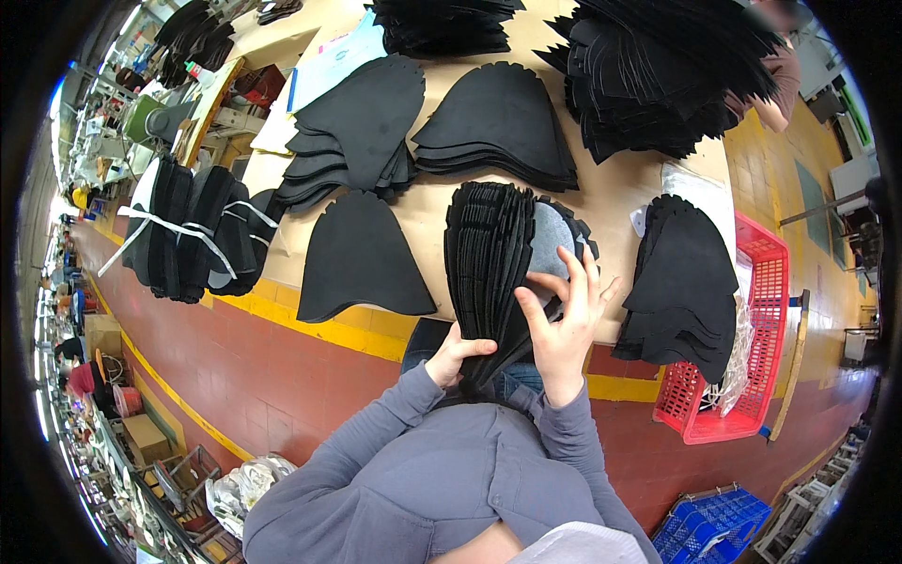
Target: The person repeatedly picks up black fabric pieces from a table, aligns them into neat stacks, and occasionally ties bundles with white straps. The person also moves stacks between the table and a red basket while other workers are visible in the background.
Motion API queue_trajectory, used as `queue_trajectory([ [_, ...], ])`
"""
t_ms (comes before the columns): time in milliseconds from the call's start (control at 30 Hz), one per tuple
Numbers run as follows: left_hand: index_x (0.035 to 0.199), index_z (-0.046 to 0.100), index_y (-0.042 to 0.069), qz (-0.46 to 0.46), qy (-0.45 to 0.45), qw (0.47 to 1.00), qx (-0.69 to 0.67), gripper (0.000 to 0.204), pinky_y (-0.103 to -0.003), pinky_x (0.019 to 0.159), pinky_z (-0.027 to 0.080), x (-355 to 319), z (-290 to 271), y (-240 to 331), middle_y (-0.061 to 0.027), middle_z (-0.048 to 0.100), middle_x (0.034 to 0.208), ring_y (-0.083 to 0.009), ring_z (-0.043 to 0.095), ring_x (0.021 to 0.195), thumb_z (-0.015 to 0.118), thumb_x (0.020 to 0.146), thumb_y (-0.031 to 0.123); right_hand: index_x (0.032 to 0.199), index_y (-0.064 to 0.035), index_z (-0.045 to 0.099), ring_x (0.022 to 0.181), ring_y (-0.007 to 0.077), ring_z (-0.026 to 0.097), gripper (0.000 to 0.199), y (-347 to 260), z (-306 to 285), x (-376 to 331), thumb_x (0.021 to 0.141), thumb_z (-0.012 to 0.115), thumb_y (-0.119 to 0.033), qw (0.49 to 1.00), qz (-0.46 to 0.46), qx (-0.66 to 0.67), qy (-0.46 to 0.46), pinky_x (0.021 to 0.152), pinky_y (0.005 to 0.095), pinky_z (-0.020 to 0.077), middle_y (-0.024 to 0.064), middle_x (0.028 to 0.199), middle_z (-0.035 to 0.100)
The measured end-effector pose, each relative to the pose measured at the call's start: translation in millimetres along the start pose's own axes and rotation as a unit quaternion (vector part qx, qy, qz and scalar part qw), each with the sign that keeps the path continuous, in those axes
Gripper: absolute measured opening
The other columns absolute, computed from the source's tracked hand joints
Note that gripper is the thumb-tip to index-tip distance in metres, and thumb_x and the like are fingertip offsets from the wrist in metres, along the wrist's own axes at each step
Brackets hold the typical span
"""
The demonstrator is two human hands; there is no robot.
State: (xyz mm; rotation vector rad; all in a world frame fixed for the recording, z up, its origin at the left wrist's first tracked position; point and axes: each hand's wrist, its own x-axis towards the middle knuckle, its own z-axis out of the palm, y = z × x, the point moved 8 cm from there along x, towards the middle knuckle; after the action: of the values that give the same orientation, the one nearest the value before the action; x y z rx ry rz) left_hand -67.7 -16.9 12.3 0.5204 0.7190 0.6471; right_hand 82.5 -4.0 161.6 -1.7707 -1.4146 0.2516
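Left hand (460, 357) pinches the bottom of the fanned black pieces (486, 258) at the frame's centre; the right hand (567, 329) is spread beside their upper edges. Should the left grip loosen, pieces could slide out of order.

The black cut pieces (489, 258) look matt and leather-like — an exposed grey face (552, 235) felted — the tabletop (611, 183) smooth, the shirt (470, 461) cloth, the basket (772, 310) plastic.
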Motion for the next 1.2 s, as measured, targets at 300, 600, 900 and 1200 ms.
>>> queue_trajectory([
  [300, 0.136, 0.046, 0.0, 0.012, -0.019, 0.999, 0.047, 0.071, -0.031, 0.103, 0.039, 1.3, -2.0, -1.0, -0.0087, 0.058, 0.126, -0.018, 0.054, 0.117, 0.077, 0.073, 0.014, 0.098, -0.0107, 0.065, 0.135, 0.0307, 0.038, 0.015, 2.3, -5.6, 1.0, 0.084, 0.061, -0.01, 0.999, 0.031, -0.002, 0.039, 0.115, 0.0604, 0.0068, 0.0123, 0.139, 0.048],
  [600, 0.137, 0.043, -0.001, 0.042, -0.035, 0.996, 0.068, 0.076, -0.032, 0.105, 0.038, 1.3, 3.1, 1.7, -0.0097, 0.056, 0.131, -0.0186, 0.051, 0.121, 0.08, 0.073, 0.016, 0.097, -0.0107, 0.066, 0.134, 0.0306, 0.041, 0.024, -1.0, -7.7, 0.3, 0.074, 0.073, -0.016, 0.998, 0.045, -0.002, 0.05, 0.116, 0.0577, 0.012, 0.012, 0.14, 0.048],
  [900, 0.14, 0.04, 0.0, 0.046, -0.049, 0.995, 0.08, 0.086, -0.033, 0.107, 0.037, 4.4, -2.3, -4.9, -0.0093, 0.055, 0.133, -0.0182, 0.05, 0.123, 0.085, 0.071, 0.025, 0.102, -0.0109, 0.067, 0.135, 0.0285, 0.039, 0.022, -9.3, -8.2, -2.8, 0.081, 0.068, -0.016, 0.996, -0.005, -0.08, 0.049, 0.116, 0.0597, 0.0056, 0.0, 0.114, 0.067],
  [1200, 0.139, 0.044, 0.001, 0.073, -0.039, 0.994, 0.075, 0.104, -0.033, 0.105, 0.041, 8.8, -4.1, -9.4, -0.0055, 0.056, 0.133, -0.0166, 0.053, 0.122, 0.091, 0.057, 0.046, 0.114, -0.01, 0.057, 0.139, 0.0242, 0.033, 0.043, -7.6, -13.3, -2.1, 0.078, 0.077, -0.022, 0.997, 0.009, -0.029, 0.065, 0.117, 0.054, 0.0062, 0.0001, 0.103, 0.071],
])
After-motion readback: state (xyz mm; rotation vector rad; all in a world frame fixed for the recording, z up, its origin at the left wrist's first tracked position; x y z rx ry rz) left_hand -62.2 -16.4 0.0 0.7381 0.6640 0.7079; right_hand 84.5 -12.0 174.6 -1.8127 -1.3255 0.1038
